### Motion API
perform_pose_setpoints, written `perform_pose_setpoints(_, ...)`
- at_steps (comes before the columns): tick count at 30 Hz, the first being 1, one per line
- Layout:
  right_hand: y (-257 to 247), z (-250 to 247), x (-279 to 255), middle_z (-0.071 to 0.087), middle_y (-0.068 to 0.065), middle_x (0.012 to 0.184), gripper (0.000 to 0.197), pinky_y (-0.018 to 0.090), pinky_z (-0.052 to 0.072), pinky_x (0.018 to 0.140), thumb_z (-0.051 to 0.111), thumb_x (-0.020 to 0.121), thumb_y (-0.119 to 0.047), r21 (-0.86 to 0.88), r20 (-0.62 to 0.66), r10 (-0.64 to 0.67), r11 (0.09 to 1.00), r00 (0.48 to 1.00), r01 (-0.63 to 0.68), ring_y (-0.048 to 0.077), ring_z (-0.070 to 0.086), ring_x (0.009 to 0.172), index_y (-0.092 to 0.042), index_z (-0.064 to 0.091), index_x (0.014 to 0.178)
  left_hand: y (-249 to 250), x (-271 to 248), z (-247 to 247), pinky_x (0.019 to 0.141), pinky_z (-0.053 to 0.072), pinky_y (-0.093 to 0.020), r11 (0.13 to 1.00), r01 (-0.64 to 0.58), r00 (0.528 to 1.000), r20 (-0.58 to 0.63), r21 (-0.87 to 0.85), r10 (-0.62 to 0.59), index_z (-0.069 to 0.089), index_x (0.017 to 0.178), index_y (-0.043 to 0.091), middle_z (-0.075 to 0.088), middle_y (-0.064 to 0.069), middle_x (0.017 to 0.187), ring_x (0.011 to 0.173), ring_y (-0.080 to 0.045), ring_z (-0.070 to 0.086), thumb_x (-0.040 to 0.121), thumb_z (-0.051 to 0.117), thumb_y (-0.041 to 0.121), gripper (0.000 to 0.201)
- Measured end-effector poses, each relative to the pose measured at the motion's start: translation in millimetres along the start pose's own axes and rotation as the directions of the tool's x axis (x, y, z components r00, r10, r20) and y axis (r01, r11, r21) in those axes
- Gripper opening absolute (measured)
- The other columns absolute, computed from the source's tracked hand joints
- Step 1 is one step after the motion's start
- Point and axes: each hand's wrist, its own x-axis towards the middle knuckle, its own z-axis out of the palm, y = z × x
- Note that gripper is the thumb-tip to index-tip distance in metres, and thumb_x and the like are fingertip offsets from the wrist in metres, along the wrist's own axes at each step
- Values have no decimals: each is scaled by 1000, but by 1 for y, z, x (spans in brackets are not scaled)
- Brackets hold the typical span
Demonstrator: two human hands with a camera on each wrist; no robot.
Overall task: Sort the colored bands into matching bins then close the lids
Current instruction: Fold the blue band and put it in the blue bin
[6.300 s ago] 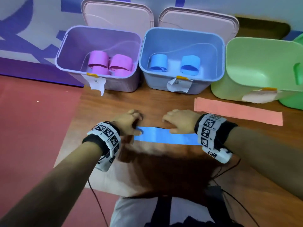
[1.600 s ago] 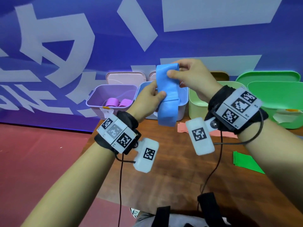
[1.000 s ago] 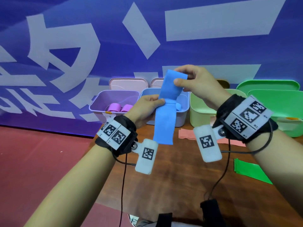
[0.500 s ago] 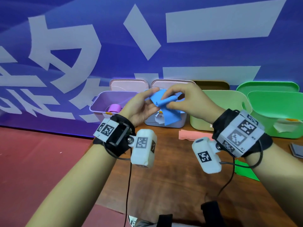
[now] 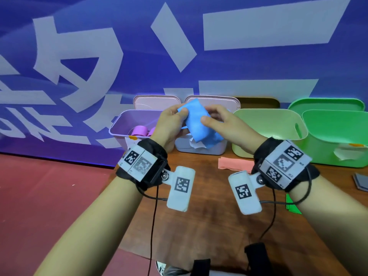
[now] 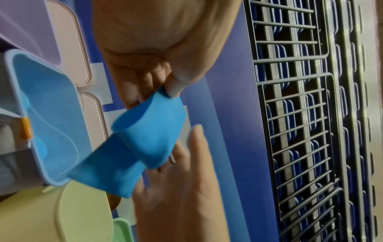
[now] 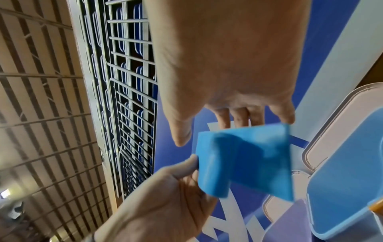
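A blue band point(image 5: 196, 122), partly rolled into a loose tube with a short tail hanging down, is held in the air in front of the open blue bin point(image 5: 201, 151). My left hand point(image 5: 180, 112) pinches its upper left edge with the thumb point(image 6: 172, 88). My right hand point(image 5: 209, 115) holds the roll from the right, thumb on the front and fingers point(image 7: 238, 119) behind. In the right wrist view the blue band point(image 7: 244, 160) is blurred. The blue bin point(image 6: 51, 114) is largely hidden by my hands in the head view.
Behind on the wooden table point(image 5: 209, 226) stand an open purple bin point(image 5: 123, 126) with pink rolls point(image 5: 139, 130), a light green bin point(image 5: 268, 126) and a green bin point(image 5: 336, 136). A salmon band point(image 5: 235, 164) and a green band point(image 5: 290, 204) lie flat on the right.
The long blue strip that hung from my right hand a second ago is now wound into a short roll between both hands. Both hands have come close together.
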Motion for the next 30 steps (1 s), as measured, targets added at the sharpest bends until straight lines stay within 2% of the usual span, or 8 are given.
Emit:
perform_pose_setpoints(3,-2,9,-2,56,-7,111,38,6,41,68,53,93,-31,-56,32,28,998,999,-26,2,55,86,-20,43,128,-1,4,4,51,49,-18,995,10,998,-54,-98,-16,50,122,4,61,-10,99,78,-17,58,98,32,3,30)
perform_pose_setpoints(7,-2,22,-2,58,1,105,44,26,40,77,55,91,-26,-172,55,-18,985,998,27,17,55,95,-17,40,131,-6,9,12,63,55,-29,937,4,984,-164,-351,-65,42,133,1,56,-18,115,87,-23,59,94,27,-3,42)
perform_pose_setpoints(11,-1,25,-4,53,0,100,42,25,35,72,54,92,-22,-252,40,-82,964,996,90,19,52,92,-15,39,130,-8,9,17,73,50,-40,845,7,978,-171,-535,-116,44,126,2,55,-16,104,86,-26,58,95,22,-2,38)
perform_pose_setpoints(15,1,22,-2,52,-1,105,42,25,32,68,61,87,-29,-271,-4,-120,956,993,115,18,49,88,-14,40,122,-10,12,17,92,46,-53,801,52,967,-172,-597,-190,41,128,-1,52,-23,122,110,-38,54,94,24,1,38)
perform_pose_setpoints(22,6,20,6,56,6,118,42,8,35,75,58,80,0,-234,-104,-220,953,970,191,16,50,103,-14,53,119,-10,14,26,87,47,-48,771,-77,946,-290,-633,-143,52,106,1,55,-15,94,85,-31,55,92,24,-5,31)
perform_pose_setpoints(26,7,18,6,60,-1,101,34,30,47,84,68,81,-27,-3,-91,0,1000,996,0,19,59,94,-27,51,110,-8,15,26,73,48,-36,824,-179,940,-341,-538,-19,52,84,8,51,-8,76,69,-21,53,90,25,-9,33)
perform_pose_setpoints(28,9,17,8,65,2,97,31,34,51,81,68,80,-35,38,-108,70,997,992,-66,19,64,88,-27,51,104,-10,17,23,65,47,-30,846,-202,934,-358,-494,14,52,86,6,51,-7,75,66,-18,51,90,27,-9,29)
perform_pose_setpoints(30,10,17,11,67,7,89,21,31,53,72,67,82,-26,39,-126,76,997,989,-72,18,65,72,-20,55,98,-12,20,22,63,49,-28,855,-199,919,-394,-479,-7,51,99,2,52,-6,78,67,-16,52,92,31,-6,23)
